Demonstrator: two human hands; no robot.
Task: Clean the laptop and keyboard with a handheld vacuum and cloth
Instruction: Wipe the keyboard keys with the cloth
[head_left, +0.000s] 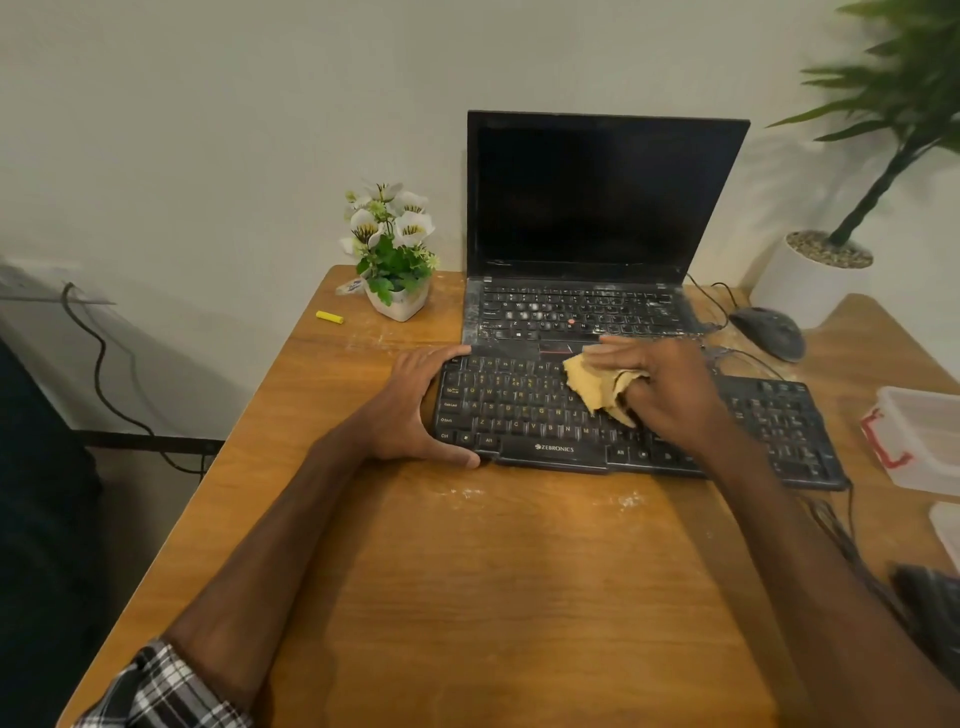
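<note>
On the wooden table (519, 571) there's a black keyboard (524, 415) sitting right in front of an open laptop (597, 208), back edge pretty much touching the laptop's front edge. The laptop screen is dark, and its own keys and palm rest are covered in whitish dust. The "ZEBRONICS" logo is readable on the keyboard's front lip.

The left hand (415, 405) is clamped on the left end of the keyboard, fingers hooked over the far corner and thumb along the near edge, so it's got a proper hold of it. The right hand (660, 384) has a scrunched-up yellowish cloth (597, 387) bunched in its curled fingers and is pressing it down on the middle of the keyboard, around the upper letter rows. The cloth sticks out to the left of the hand.

Other stuff: a little white pot of fake white flowers (395, 249) just left of the laptop, a small yellow cylinder thing (330, 317) near the table's left edge, and a black wired mouse (769, 330) to the right of the laptop. There's a white planter with a tall green plant (810, 275) behind that, and a clear plastic box with a red latch (919, 441) on the far right. A few smears of white powder (467, 491) are on the table just in front of the keyboard. A plaid sleeve (156, 691) is rolled up on the left arm
</note>
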